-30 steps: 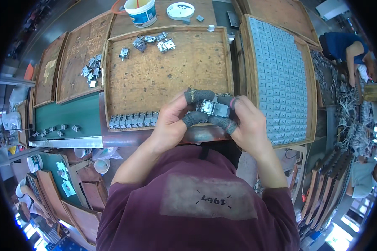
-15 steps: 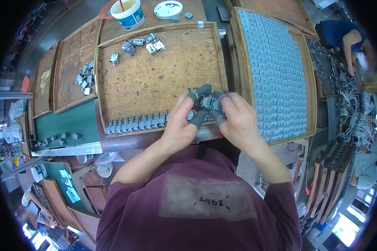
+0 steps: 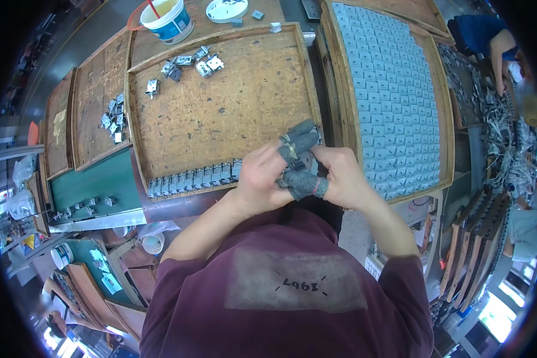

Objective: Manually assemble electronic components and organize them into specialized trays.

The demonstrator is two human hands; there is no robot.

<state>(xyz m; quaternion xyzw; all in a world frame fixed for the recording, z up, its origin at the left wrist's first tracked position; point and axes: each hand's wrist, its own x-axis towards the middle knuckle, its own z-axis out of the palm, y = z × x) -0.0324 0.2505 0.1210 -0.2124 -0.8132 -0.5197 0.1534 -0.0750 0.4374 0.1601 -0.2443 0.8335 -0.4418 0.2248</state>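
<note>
Over the near right corner of a shallow wooden tray (image 3: 221, 110), my left hand (image 3: 261, 179) and my right hand (image 3: 342, 179) meet with their fingers closed around a small boxy metal part (image 3: 305, 160). Grey wraps cover several fingertips and hide most of that part. Along the tray's near edge stands a row of similar metal parts (image 3: 194, 178), close to my left forearm. Toward the tray's far left lie several loose metal parts (image 3: 184, 61), tilted at different angles.
To the right, a wooden tray is packed with pale metal pieces (image 3: 394, 101). A bucket (image 3: 170, 27) and a round white lid (image 3: 227, 9) stand beyond the middle tray. More parts (image 3: 114, 118) lie in a left tray. A co-worker (image 3: 489, 45) bends at far right.
My left fingers have moved over the metal part, which showed plainly before and is now mostly covered. My right fingers have shifted nearer to me. The whole view has shifted slightly.
</note>
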